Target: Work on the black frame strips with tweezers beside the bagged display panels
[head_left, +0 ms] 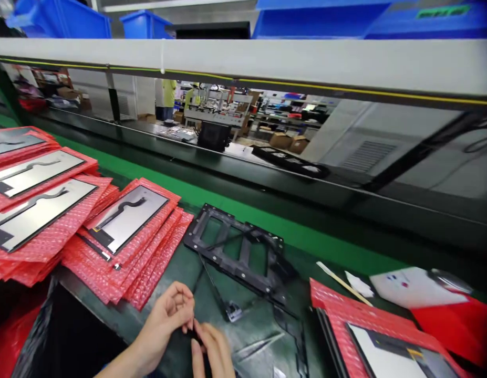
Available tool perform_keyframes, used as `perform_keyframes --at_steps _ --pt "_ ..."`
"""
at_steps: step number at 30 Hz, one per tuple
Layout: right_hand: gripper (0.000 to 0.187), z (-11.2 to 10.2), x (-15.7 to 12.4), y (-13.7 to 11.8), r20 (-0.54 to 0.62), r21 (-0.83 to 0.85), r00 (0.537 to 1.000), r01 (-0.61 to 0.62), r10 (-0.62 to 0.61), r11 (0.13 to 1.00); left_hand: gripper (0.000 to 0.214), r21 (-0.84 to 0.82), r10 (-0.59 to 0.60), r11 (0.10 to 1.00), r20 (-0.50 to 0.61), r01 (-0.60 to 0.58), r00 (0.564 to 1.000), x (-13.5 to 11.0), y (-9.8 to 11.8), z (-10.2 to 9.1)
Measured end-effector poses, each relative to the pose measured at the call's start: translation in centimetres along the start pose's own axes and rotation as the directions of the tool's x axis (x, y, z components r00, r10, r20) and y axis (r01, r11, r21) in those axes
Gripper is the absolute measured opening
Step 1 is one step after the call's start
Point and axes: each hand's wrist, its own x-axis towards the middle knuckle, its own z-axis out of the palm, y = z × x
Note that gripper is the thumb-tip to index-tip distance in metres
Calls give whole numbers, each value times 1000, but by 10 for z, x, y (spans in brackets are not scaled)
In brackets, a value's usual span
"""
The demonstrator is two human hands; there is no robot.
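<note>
My left hand (pixel 168 317) and my right hand (pixel 214 349) meet at the bottom middle, over the near edge of the dark green worktop. The fingers of both are curled and pinched together. Something small and dark shows between the fingertips, too hidden to name. Just beyond lies a black frame (pixel 241 252) with rectangular openings and screws. A thin dark strip with a small part (pixel 232 310) at its end lies between the frame and my hands. Right of my right hand, tweezers (pixel 259 346) rest on the worktop.
Stacks of display panels (pixel 127 215) on red bubble-wrap bags stand at the left. Another panel (pixel 401 352) on red bubble wrap lies at the right, near a wooden stick (pixel 345 283) and a white sheet (pixel 416 286). A shelf beam (pixel 243 58) with blue bins crosses above.
</note>
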Motion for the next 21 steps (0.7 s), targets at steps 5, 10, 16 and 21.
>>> perform_keyframes --at_steps 5,10,16,21 --pt "20 -1 -1 -3 29 47 1000 1 -3 999 21 -78 -10 997 59 14 998 -2 -2 -2" --pt "22 -2 -3 0 59 65 998 -4 0 998 19 -71 -7 997 73 12 997 -2 -1 -3" --pt "22 -4 -1 -3 66 83 997 -40 35 996 22 -46 -13 999 98 18 995 -3 4 1" --pt "19 -9 13 -14 15 108 994 -112 111 988 24 43 -17 999 94 13 995 -5 -1 2"
